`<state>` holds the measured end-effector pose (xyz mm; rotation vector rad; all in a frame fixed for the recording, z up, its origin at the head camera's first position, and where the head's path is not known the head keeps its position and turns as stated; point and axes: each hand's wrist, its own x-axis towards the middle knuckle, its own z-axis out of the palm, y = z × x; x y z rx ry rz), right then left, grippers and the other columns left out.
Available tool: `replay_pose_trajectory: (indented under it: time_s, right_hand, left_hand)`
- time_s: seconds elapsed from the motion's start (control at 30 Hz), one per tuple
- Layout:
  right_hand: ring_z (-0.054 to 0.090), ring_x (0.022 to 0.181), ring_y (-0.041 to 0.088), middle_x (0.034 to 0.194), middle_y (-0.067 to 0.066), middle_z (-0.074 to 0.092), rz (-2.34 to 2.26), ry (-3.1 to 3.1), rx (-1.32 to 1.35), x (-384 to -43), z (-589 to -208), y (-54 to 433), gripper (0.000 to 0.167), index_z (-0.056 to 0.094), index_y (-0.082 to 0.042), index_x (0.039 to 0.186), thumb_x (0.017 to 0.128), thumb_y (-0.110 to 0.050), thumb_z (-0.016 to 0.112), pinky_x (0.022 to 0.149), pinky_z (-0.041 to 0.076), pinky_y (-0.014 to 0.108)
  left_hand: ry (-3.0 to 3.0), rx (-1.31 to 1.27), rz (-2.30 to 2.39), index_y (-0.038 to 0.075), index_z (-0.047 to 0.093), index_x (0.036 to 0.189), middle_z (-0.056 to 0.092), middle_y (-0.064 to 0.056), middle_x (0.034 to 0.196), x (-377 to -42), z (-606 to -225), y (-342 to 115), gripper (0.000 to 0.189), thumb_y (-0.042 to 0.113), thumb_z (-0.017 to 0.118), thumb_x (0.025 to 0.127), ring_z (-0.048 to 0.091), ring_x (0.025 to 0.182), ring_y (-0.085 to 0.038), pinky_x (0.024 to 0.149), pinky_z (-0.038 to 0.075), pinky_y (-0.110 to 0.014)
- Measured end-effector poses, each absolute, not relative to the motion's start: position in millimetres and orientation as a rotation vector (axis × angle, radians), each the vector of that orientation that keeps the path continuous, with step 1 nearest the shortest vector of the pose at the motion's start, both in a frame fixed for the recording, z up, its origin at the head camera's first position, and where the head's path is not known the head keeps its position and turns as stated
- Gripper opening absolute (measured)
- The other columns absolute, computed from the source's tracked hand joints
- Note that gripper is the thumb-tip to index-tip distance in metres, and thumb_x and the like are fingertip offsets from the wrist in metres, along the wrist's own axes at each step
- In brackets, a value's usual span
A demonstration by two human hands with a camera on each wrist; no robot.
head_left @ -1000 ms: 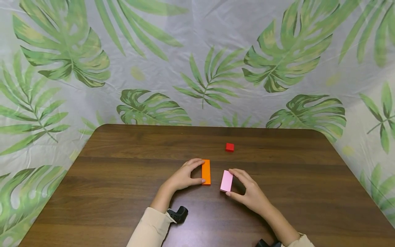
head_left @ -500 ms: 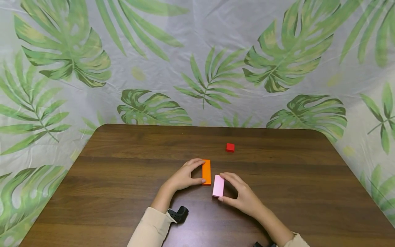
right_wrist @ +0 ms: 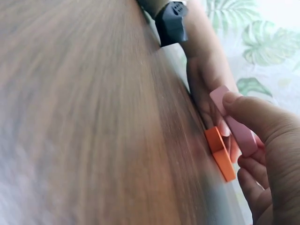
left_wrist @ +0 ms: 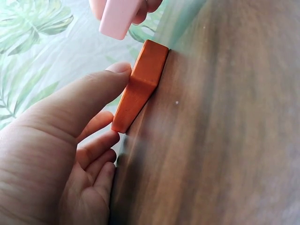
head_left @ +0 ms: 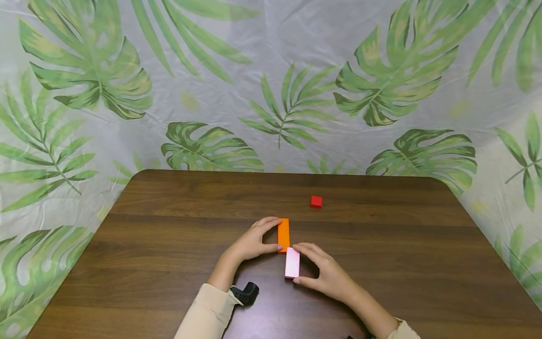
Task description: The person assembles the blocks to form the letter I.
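An orange rectangular block (head_left: 283, 234) lies flat on the table, its long side pointing away from me. My left hand (head_left: 251, 242) pinches it by its two ends, thumb at the near end and fingers at the far end. A pink rectangular block (head_left: 292, 262) is held by its ends between the thumb and fingers of my right hand (head_left: 332, 275). Both wrist views show the pink block (left_wrist: 119, 18) raised off the table, apart from the orange block (right_wrist: 220, 154). From above it appears just nearer to me than the orange one, slightly right.
A small red block (head_left: 316, 202) sits farther back on the brown wooden table (head_left: 169, 197), right of the orange block. A leaf-patterned cloth (head_left: 296, 94) hangs behind the table's far edge. A black wrist device (head_left: 247, 294) is on the left wrist.
My right hand has carried the pink block left and toward me, to just in front of the orange block's near end. The left hand and orange block have stayed in place.
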<state>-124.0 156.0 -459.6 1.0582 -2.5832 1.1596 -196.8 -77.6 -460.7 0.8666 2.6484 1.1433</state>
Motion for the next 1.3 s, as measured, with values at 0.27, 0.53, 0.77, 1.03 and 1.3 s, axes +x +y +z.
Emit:
replay_pose_trajectory:
  time_s: [0.27,0.53,0.77,1.03,1.3]
  right_hand:
    - [0.046,0.112,0.016,0.126,-0.003,0.046,1.146,-2.585,1.122,-121.9,-462.8,151.5,0.062,0.049,-0.01,0.128,0.076,-0.037,0.071,0.092,0.04,0.036]
    - [0.047,0.112,0.016,0.125,-0.002,0.048,1.12,-2.597,1.162,-120.4,-464.7,148.1,0.061,0.051,-0.009,0.126,0.074,-0.034,0.073,0.091,0.04,0.036]
    - [0.047,0.111,0.015,0.125,-0.004,0.048,1.119,-2.632,1.166,-120.2,-466.2,148.0,0.059,0.052,-0.012,0.124,0.074,-0.037,0.072,0.091,0.04,0.036]
    - [0.049,0.109,0.017,0.123,0.003,0.049,1.085,-2.608,1.215,-120.2,-466.8,147.7,0.054,0.055,-0.01,0.121,0.076,-0.035,0.071,0.089,0.042,0.035]
    - [0.047,0.108,0.018,0.122,0.005,0.046,1.046,-2.585,1.225,-121.5,-468.5,148.0,0.051,0.057,-0.013,0.121,0.076,-0.034,0.071,0.088,0.042,0.035]
  left_hand:
    - [2.652,0.871,1.143,0.011,0.042,0.134,0.036,-0.006,0.137,-197.8,-460.3,-77.9,0.066,0.034,0.068,0.078,0.03,0.125,-0.023,0.1,0.028,-0.042]
    - [2.655,0.882,1.148,0.01,0.042,0.134,0.036,-0.007,0.137,-197.8,-461.2,-78.2,0.066,0.033,0.069,0.078,0.031,0.125,-0.023,0.1,0.028,-0.041]
    - [2.653,0.883,1.146,0.011,0.043,0.134,0.037,-0.007,0.137,-197.9,-462.2,-77.7,0.066,0.034,0.069,0.078,0.031,0.125,-0.022,0.1,0.027,-0.04]
    - [2.651,0.877,1.143,0.011,0.042,0.134,0.036,-0.006,0.137,-196.9,-461.2,-77.9,0.066,0.034,0.069,0.078,0.031,0.125,-0.023,0.1,0.028,-0.041]
    - [2.654,0.872,1.144,0.012,0.043,0.134,0.036,-0.006,0.137,-197.3,-462.2,-78.2,0.067,0.035,0.069,0.078,0.03,0.125,-0.023,0.1,0.028,-0.042]
